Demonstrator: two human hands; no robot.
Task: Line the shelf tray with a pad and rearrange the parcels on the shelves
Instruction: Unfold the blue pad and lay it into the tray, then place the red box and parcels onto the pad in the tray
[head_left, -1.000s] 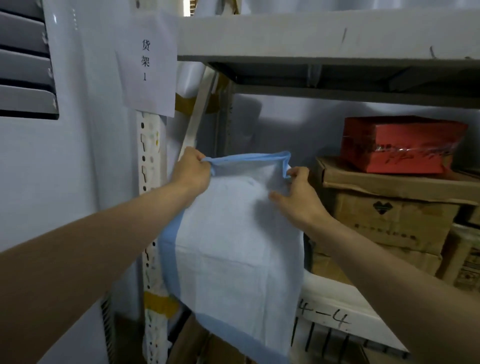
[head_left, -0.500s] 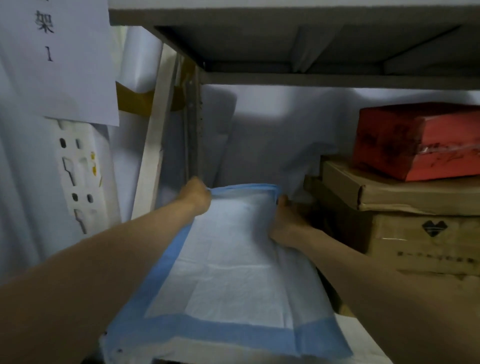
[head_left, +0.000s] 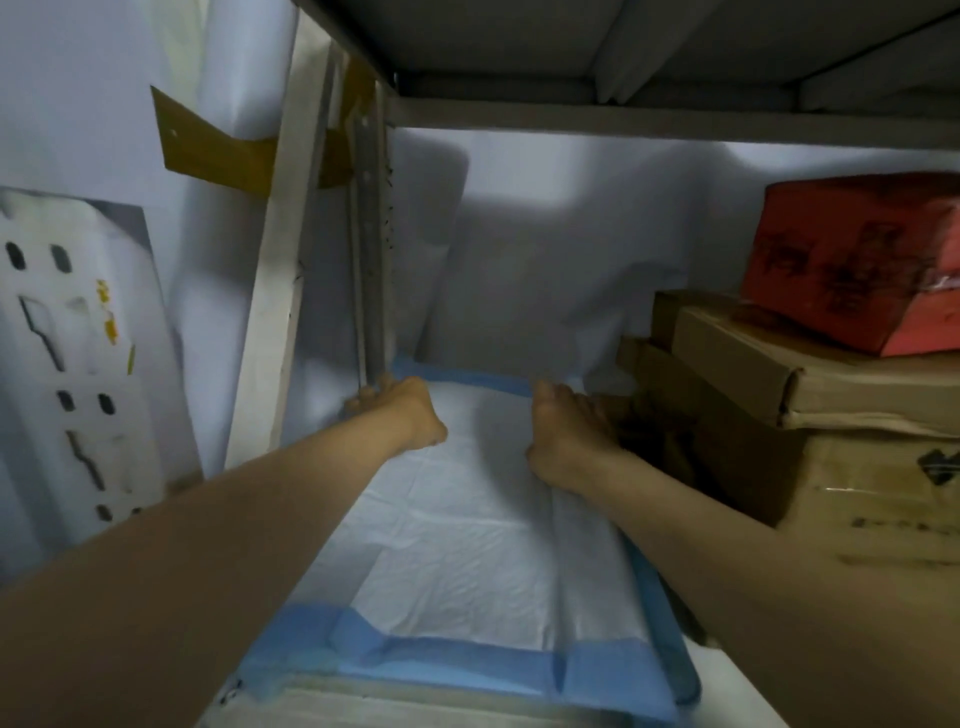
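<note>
Blue-bordered white quilted pad (head_left: 467, 561) lies flat on the shelf tray (head_left: 727, 680), its long side running from the near edge to the far wall, its soft padded centre creased in shallow folds and its smooth blue rim slightly rumpled at the near corners. At the pad's far left corner the left hand (head_left: 402, 410) rests with its fingers (head_left: 366, 397) curled down over the blue edge beside a grey metal upright (head_left: 370, 249), apparently pinching the corner. At the far right corner the right hand (head_left: 566, 436) lies on the pad with its fingers (head_left: 597, 410) reaching toward the far edge; whether they grip the pad or only press it cannot be told, as blur hides them. Just right of that hand stands a stack of brown cardboard parcels (head_left: 810, 415), flat-sided and scuffed, touching or nearly touching the pad's right edge, with a red rectangular box (head_left: 852, 260) bearing dark print on top. White sheeting (head_left: 545, 270) covers the back wall, and a strip of brown tape (head_left: 213, 150) crosses a white post at the left.
</note>
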